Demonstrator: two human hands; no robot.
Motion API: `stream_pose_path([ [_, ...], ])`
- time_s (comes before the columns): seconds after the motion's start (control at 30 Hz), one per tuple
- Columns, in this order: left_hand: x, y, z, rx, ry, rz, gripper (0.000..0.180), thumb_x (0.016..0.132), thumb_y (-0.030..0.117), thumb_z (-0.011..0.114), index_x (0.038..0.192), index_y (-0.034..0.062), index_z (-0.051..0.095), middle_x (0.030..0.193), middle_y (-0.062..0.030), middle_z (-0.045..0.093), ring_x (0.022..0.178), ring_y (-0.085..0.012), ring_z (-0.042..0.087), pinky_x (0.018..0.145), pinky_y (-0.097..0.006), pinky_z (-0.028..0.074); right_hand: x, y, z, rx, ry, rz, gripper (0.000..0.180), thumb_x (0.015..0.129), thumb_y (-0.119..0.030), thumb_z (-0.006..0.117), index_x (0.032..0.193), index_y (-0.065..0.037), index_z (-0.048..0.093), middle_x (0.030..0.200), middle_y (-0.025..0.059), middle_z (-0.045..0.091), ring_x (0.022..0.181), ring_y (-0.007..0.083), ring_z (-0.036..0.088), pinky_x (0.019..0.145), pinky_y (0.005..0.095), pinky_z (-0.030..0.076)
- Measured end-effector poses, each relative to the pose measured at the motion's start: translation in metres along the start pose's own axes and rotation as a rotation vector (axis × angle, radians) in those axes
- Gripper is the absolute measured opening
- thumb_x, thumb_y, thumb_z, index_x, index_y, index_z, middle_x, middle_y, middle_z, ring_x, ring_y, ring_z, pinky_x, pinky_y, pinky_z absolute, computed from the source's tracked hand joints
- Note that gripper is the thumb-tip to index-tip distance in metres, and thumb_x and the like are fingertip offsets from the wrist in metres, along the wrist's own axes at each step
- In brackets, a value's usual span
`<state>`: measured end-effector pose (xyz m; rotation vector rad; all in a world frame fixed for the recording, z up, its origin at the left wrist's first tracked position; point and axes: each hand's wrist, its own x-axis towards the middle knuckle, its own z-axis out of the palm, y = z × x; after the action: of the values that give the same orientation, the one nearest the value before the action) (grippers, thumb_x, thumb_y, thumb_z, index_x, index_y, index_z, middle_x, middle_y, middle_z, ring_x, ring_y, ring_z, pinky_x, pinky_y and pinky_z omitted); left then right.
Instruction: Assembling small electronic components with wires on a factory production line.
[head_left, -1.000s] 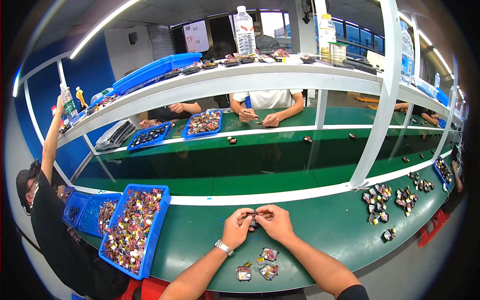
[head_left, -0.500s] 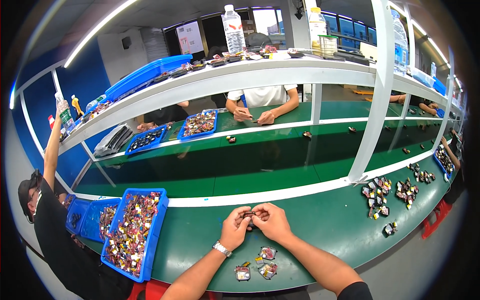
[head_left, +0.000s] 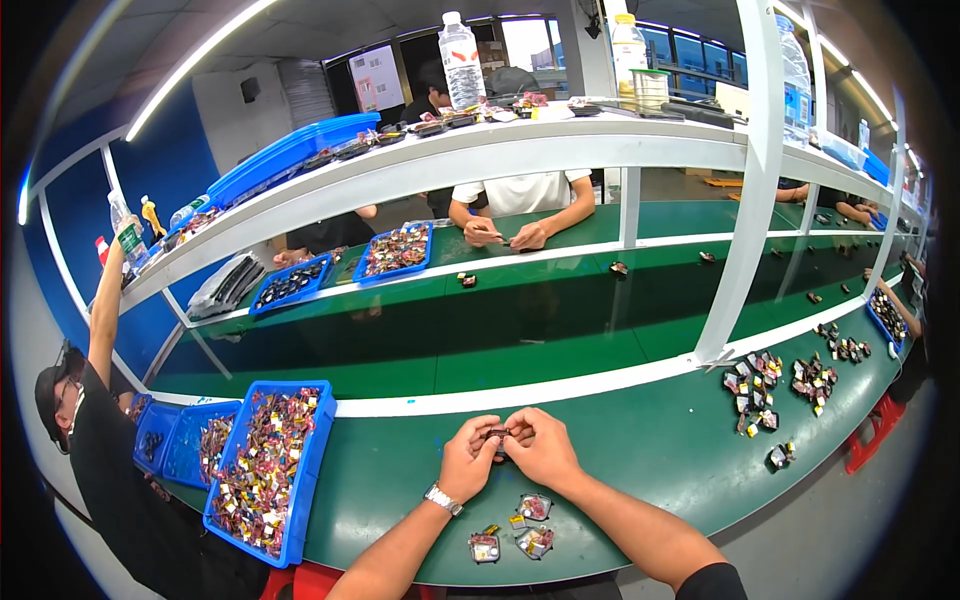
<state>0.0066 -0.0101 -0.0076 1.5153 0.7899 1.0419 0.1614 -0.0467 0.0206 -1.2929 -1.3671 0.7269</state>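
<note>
blue tray (head_left: 311, 480) heaped with small parts (head_left: 262, 465); left hand (head_left: 470, 456) curled, pinching dark piece (head_left: 497, 434) over green table (head_left: 630, 450); right hand (head_left: 541, 446) pinches its other side. step seems close fingertip work; next move likely calls for steady grip.

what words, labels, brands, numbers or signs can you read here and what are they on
Nothing is clear enough to quote.
Clear bottle, top middle: red-marked label, too small.
Green-labelled bottle, left: blurred.
Yellow-capped bottle: too small.
Large blue-labelled bottle, right: blurred.
Pale panel, back: too small.
Held part, loose parts: no readable print.
</note>
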Motion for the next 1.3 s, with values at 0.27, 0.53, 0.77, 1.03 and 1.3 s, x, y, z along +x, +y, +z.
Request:
stream_pose_path([
  [0.27, 0.002, -0.003, -0.005, -0.026, 0.070, 0.021, 0.025, 0.093, -0.004, 0.054, 0.118, -0.0067, 0.056, 0.109, -0.0124, 0.067, 0.096, -0.0151, 0.066, 0.080, -0.030, 0.058, 0.000, -0.006, 0.000, 0.025, 0.023, -0.014, 0.014, 0.080, -0.003, 0.069, 0.090, 0.002, 0.061, 0.082, 0.0066, 0.065, 0.069, 0.0104, 0.064, 0.066, 0.0246, 0.055],
  [0.53, -0.002, 0.008, 0.002, 0.198, 0.212, 0.082, 0.020, 0.091, 0.000, 0.060, 0.109, -0.0069, 0.065, 0.097, -0.0130, 0.072, 0.087, -0.0148, 0.070, 0.074, -0.027, 0.058, -0.002, -0.005, 0.004, 0.000, 0.036, -0.085, 0.014, 0.077, -0.002, 0.067, 0.087, 0.001, 0.058, 0.079, 0.0085, 0.062, 0.066, 0.0140, 0.063, 0.063, 0.0272, 0.054],
  [0.77, -0.004, 0.011, 0.003, 0.477, 0.272, 0.245, 0.020, 0.087, 0.004, 0.064, 0.105, -0.0031, 0.068, 0.087, -0.0159, 0.073, 0.078, -0.0191, 0.073, 0.068, -0.028, 0.058, -0.005, -0.007, 0.005, 0.013, 0.008, -0.099, 0.014, 0.078, -0.004, 0.068, 0.087, 0.001, 0.057, 0.078, 0.0080, 0.060, 0.065, 0.0135, 0.061, 0.063, 0.0273, 0.052],
  [1.03, -0.005, 0.019, 0.005, 0.471, 0.314, 0.220, 0.017, 0.087, 0.004, 0.063, 0.101, -0.0024, 0.070, 0.086, -0.0148, 0.074, 0.077, -0.0183, 0.073, 0.068, -0.028, 0.058, -0.008, -0.012, 0.009, 0.040, 0.016, -0.080, 0.015, 0.079, -0.005, 0.068, 0.086, 0.000, 0.057, 0.078, 0.0081, 0.060, 0.063, 0.0141, 0.060, 0.061, 0.0280, 0.052],
  [1.3, -0.004, 0.015, 0.006, 0.383, 0.255, 0.188, 0.018, 0.088, 0.002, 0.062, 0.104, -0.0042, 0.069, 0.090, -0.0134, 0.074, 0.081, -0.0157, 0.072, 0.072, -0.027, 0.058, -0.008, -0.010, 0.007, 0.006, 0.049, -0.109, 0.015, 0.079, -0.005, 0.069, 0.086, 0.001, 0.057, 0.077, 0.0093, 0.060, 0.062, 0.0155, 0.061, 0.059, 0.0286, 0.051],
])
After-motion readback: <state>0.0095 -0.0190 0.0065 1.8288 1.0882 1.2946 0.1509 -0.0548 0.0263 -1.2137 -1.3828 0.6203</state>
